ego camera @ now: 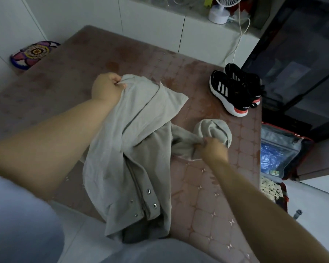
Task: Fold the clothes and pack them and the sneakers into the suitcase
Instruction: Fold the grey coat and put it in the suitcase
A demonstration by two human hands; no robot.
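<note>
A light grey jacket (133, 149) with a zip and metal snaps hangs crumpled over the near edge of the brown quilted mattress (213, 186). My left hand (107, 88) grips its upper edge and lifts it. Lower and to the right, my right hand (214, 149) is closed on a sleeve, whose cuff end lies on the mattress. A pair of black sneakers (235, 90) with white stripes stands at the mattress's right edge. The open red suitcase (281, 149) lies on the floor to the right, with a blue plastic bag and a spotted cloth inside.
A patterned purple cushion (34, 54) rests at the far left corner of the mattress. A white desk fan (220, 10) with a trailing cable stands on the ledge behind. A dark cabinet (302, 63) rises at the right.
</note>
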